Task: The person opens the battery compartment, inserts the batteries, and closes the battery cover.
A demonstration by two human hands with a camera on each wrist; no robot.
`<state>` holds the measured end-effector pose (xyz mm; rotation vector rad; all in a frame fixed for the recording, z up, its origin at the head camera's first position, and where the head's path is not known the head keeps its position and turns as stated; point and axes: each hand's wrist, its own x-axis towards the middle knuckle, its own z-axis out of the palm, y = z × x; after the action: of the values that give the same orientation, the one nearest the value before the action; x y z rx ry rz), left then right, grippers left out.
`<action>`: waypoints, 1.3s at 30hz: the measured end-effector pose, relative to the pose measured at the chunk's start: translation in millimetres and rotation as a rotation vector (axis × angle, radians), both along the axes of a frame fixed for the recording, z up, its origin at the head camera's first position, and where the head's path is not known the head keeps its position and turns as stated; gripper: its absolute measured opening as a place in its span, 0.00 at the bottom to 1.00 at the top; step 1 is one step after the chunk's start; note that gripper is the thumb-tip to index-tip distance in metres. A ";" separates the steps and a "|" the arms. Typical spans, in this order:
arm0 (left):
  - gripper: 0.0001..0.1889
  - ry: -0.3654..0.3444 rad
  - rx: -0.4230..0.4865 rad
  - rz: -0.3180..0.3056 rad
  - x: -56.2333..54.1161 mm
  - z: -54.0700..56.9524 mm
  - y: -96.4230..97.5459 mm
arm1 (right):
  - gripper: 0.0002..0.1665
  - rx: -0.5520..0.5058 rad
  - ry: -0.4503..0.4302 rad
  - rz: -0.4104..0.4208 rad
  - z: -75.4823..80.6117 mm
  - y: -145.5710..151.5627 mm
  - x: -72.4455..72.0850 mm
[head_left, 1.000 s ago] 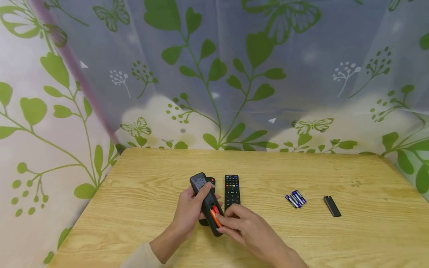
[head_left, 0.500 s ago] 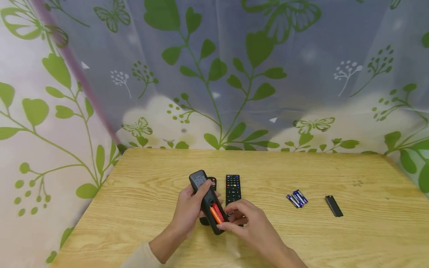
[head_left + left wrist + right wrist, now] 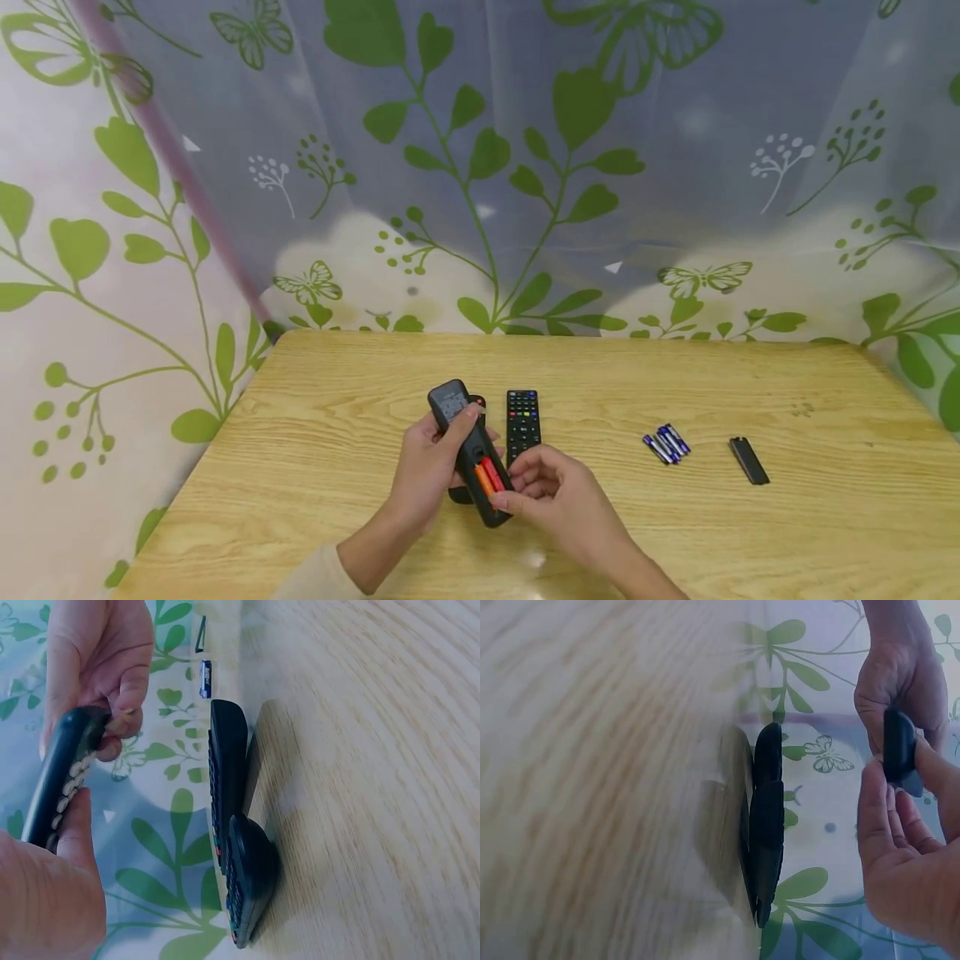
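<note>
Holding the black remote control [image 3: 474, 440] above the table [image 3: 345, 400], back side up and tilted, your left hand [image 3: 426, 458] had its thumb laid across the casing and its fingers on the keypad side, a firm grip. Your right hand [image 3: 558, 496] pinched the lower end, thumb over the battery bay and fingers curled at the far edge. The bay was uncovered, with a red battery [image 3: 493, 475] and an orange battery [image 3: 485, 481] side by side inside, so the step in hand appeared to be work on those cells. The next move seemed to call for a steady left grip and a careful thumb at the cells' lower ends; you could not tell whether they were fully seated.

The casing was dark, smooth plastic with rounded ends, and pale rubbery-looking buttons [image 3: 73, 780] faced downward. A second remote [image 3: 523, 425] and a third remote [image 3: 251, 877] lay on the wood-grained tabletop below. Well off to your right sat slim blue-and-silver batteries [image 3: 667, 445] in a cluster, and beyond them a thin, flat cover [image 3: 749, 461]. Behind hung leaf-printed cloth [image 3: 360, 242], softly creased.
</note>
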<state>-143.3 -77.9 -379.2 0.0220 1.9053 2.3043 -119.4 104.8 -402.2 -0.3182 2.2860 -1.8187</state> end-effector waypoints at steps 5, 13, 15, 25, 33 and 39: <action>0.30 -0.001 -0.010 -0.004 0.0 0.5 1.7 | 0.24 -0.015 -0.028 -0.004 0.1 1.3 -1.5; 0.29 -0.031 0.003 -0.014 -1.8 -4.3 1.0 | 0.24 -0.006 -0.050 0.010 -2.6 1.2 -1.4; 0.29 -0.026 0.002 -0.015 -2.0 -5.3 0.8 | 0.23 0.001 -0.046 0.010 -3.8 0.5 -1.8; 0.29 0.030 -0.054 -0.037 -0.2 -9.4 4.2 | 0.21 0.048 -0.035 -0.009 -10.4 -1.4 -2.3; 0.29 0.013 -0.053 -0.048 -1.0 -10.0 4.2 | 0.22 0.036 -0.066 -0.009 -10.8 -0.1 -3.2; 0.29 0.011 -0.059 -0.050 -0.5 -9.2 5.1 | 0.21 0.009 -0.087 -0.008 -12.7 1.6 -4.5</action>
<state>-143.7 -72.9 -388.4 0.0752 1.9533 2.2198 -123.9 106.4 -414.9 -0.2242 2.2392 -1.7890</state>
